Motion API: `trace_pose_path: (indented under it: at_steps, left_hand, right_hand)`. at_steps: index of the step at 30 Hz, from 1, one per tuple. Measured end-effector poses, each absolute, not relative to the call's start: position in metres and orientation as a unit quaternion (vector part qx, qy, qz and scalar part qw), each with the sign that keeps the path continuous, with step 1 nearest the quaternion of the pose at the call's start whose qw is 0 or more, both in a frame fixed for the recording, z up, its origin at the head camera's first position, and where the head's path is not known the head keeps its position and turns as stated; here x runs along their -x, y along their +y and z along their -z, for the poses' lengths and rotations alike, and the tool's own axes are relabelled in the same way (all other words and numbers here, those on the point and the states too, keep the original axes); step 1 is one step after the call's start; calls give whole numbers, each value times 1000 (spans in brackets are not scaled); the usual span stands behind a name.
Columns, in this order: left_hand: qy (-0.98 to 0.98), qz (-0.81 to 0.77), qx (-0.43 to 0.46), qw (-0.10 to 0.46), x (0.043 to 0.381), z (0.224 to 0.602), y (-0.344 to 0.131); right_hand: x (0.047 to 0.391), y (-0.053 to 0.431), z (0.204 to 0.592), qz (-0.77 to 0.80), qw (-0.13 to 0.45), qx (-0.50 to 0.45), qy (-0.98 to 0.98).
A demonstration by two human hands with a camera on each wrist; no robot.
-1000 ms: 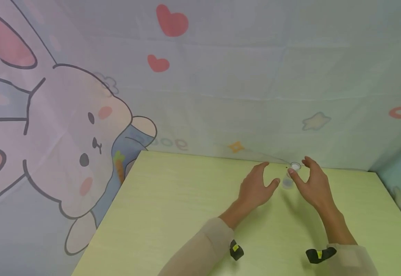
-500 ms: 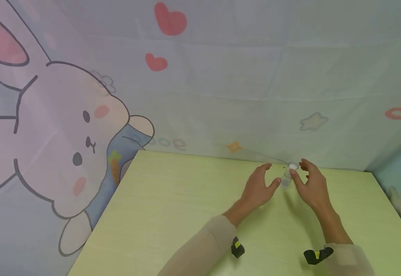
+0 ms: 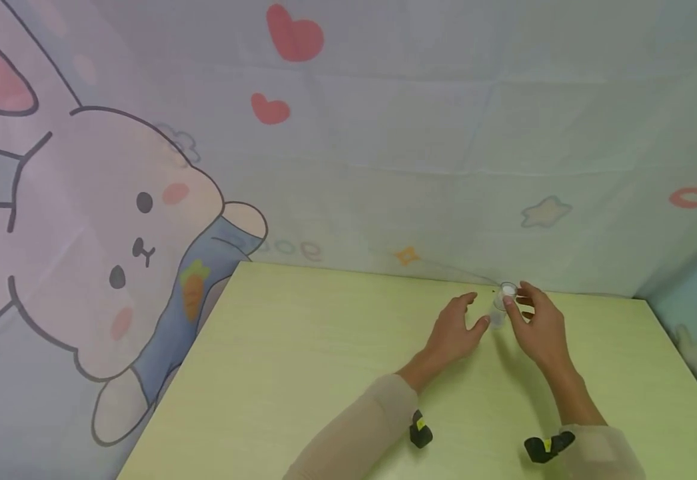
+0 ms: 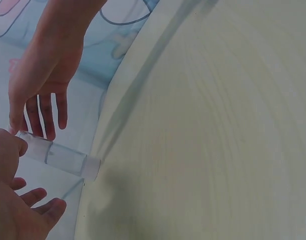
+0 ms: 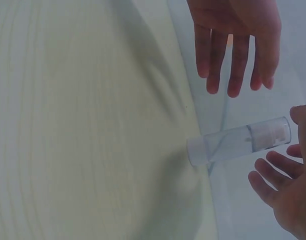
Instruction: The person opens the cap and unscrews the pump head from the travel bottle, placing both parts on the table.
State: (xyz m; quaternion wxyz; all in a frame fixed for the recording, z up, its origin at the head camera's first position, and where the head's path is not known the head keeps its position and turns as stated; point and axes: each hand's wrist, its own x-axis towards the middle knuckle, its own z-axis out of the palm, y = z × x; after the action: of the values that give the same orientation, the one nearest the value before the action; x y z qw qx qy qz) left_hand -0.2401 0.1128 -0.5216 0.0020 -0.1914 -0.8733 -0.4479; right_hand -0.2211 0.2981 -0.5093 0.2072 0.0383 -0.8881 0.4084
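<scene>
A slim clear pump bottle with a transparent cap and a white base stands upright at the back of the table; both wrist views show it sideways. My right hand is beside the cap, thumb and index finger right at its two sides in the right wrist view, the other fingers spread and loosely bent. To the bottle's left is my left hand, its thumb close to the lower body. The right wrist view shows the left hand's fingers extended, with a gap between them and the bottle.
The pale yellow-green table ends at a hanging cloth backdrop close behind the bottle. A large printed rabbit covers the left side. Black wrist mounts sit at both sleeve cuffs.
Right-hand fingers have drawn in around the bottle's cap. The left hand has come slightly right and nearer the bottle. The bottle still stands in place; the head view has shifted a little.
</scene>
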Motion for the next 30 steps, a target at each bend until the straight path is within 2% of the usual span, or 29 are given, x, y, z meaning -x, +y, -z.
trace_pose_path:
  at_steps: [15, 30]
  left_hand:
    - [-848, 490, 200, -6, 249, 532, 127]
    - [-851, 474, 225, -31, 256, 537, 132]
  right_hand:
    - [228, 294, 524, -432, 249, -5, -867]
    - [228, 294, 526, -436, 223, -2, -872]
